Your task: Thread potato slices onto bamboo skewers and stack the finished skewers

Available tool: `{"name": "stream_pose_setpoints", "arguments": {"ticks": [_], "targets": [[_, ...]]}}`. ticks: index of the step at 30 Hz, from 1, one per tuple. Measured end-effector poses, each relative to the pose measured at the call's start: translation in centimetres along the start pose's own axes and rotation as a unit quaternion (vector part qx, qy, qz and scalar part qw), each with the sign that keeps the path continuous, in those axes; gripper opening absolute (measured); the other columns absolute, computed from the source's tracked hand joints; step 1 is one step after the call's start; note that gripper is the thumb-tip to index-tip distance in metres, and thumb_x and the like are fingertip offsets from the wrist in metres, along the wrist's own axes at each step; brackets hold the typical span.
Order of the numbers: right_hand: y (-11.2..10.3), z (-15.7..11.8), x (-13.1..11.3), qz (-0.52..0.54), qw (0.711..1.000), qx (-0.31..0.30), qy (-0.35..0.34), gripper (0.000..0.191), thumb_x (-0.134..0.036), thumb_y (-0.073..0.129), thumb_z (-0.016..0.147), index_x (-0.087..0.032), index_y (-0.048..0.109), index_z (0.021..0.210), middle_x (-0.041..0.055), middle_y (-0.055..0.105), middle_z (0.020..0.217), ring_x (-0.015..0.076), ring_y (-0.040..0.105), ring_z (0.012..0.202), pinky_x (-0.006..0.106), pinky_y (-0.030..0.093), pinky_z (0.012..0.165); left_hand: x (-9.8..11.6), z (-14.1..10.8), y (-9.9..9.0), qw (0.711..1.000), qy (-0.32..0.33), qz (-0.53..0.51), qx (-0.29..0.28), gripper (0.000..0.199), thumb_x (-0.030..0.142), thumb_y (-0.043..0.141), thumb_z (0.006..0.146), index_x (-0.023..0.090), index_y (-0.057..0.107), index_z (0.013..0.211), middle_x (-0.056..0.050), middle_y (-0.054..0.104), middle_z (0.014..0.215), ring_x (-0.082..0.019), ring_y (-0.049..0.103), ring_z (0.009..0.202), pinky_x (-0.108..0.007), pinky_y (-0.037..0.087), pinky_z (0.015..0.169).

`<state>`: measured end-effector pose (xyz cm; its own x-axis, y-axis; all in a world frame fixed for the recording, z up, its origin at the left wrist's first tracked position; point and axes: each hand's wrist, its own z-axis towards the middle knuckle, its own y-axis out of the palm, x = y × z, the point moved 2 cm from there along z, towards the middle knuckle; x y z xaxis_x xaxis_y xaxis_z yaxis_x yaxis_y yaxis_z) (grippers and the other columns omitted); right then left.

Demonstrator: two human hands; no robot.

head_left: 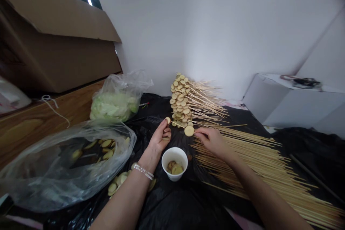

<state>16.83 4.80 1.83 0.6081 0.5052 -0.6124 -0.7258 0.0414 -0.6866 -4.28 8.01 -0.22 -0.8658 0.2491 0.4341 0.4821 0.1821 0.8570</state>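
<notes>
My left hand is closed in a pinch on a small potato slice. In my right hand the fingers grip a thin bamboo skewer. A larger round potato slice sits on that skewer, close to my right fingertips. The skewer's far end reaches the slice in my left hand; whether it has pierced it, I cannot tell. Just below both hands stands a white cup with a few potato slices inside. Behind them rises a stack of skewered potato slices, sticks pointing right.
Many bare skewers lie spread under my right forearm. At left are an open plastic bag of slices, loose slices and a bag of pale green vegetable. A cardboard box and a white box flank the black plastic sheet.
</notes>
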Motion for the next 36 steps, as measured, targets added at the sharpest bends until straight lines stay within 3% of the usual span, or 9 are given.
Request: {"name": "stream_pose_setpoints", "arguments": {"ticks": [13, 19, 27, 30, 36], "targets": [[0.3, 0.0, 0.3, -0.012, 1.000, -0.009, -0.002, 0.023, -0.022, 0.049, 0.087, -0.021, 0.072, 0.088, 0.0041, 0.074, 0.089, 0.0183, 0.066, 0.078, 0.028, 0.046, 0.076, 0.1, 0.1, -0.2, 0.999, 0.033, 0.033, 0.020, 0.015, 0.005, 0.063, 0.079, 0.016, 0.060, 0.088, 0.003, 0.057, 0.069, 0.001, 0.038, 0.039, -0.006, 0.023, 0.030], [0.2, -0.1, 0.4, -0.026, 1.000, -0.006, -0.011, 0.023, -0.022, 0.050, 0.086, -0.021, 0.073, 0.087, 0.0043, 0.074, 0.090, 0.0179, 0.066, 0.078, 0.027, 0.045, 0.075, 0.2, 0.2, -0.1, 0.992, 0.084, 0.096, 0.024, 0.023, 0.004, 0.074, 0.066, 0.013, 0.064, 0.085, 0.003, 0.061, 0.072, 0.003, 0.034, 0.038, -0.007, 0.020, 0.029], [1.0, -0.3, -0.1, -0.044, 0.999, -0.010, 0.000, 0.025, -0.021, 0.047, 0.087, -0.019, 0.071, 0.081, 0.0047, 0.073, 0.084, 0.0166, 0.063, 0.074, 0.025, 0.042, 0.072, 0.0, 0.6, -0.5, 0.973, 0.157, 0.164, 0.034, 0.042, 0.017, 0.087, 0.047, 0.011, 0.070, 0.085, 0.003, 0.059, 0.065, 0.004, 0.030, 0.038, -0.010, 0.016, 0.032], [1.4, -0.5, -0.7, -0.050, 0.999, -0.011, 0.013, 0.024, -0.019, 0.048, 0.086, -0.019, 0.070, 0.077, 0.0037, 0.071, 0.077, 0.0157, 0.062, 0.070, 0.024, 0.040, 0.068, 0.0, 0.6, -0.7, 0.959, 0.197, 0.196, 0.055, 0.047, 0.023, 0.089, 0.044, 0.011, 0.070, 0.085, 0.005, 0.054, 0.059, 0.003, 0.028, 0.038, -0.012, 0.016, 0.033], [1.3, -0.5, -0.7, -0.063, 0.998, -0.003, 0.023, 0.023, -0.020, 0.048, 0.087, -0.018, 0.068, 0.076, 0.0026, 0.069, 0.073, 0.0148, 0.059, 0.066, 0.024, 0.038, 0.065, 0.2, 0.6, -0.6, 0.949, 0.211, 0.222, 0.069, 0.048, 0.030, 0.089, 0.042, 0.011, 0.070, 0.081, 0.006, 0.050, 0.053, 0.001, 0.031, 0.039, -0.014, 0.016, 0.035]]}}
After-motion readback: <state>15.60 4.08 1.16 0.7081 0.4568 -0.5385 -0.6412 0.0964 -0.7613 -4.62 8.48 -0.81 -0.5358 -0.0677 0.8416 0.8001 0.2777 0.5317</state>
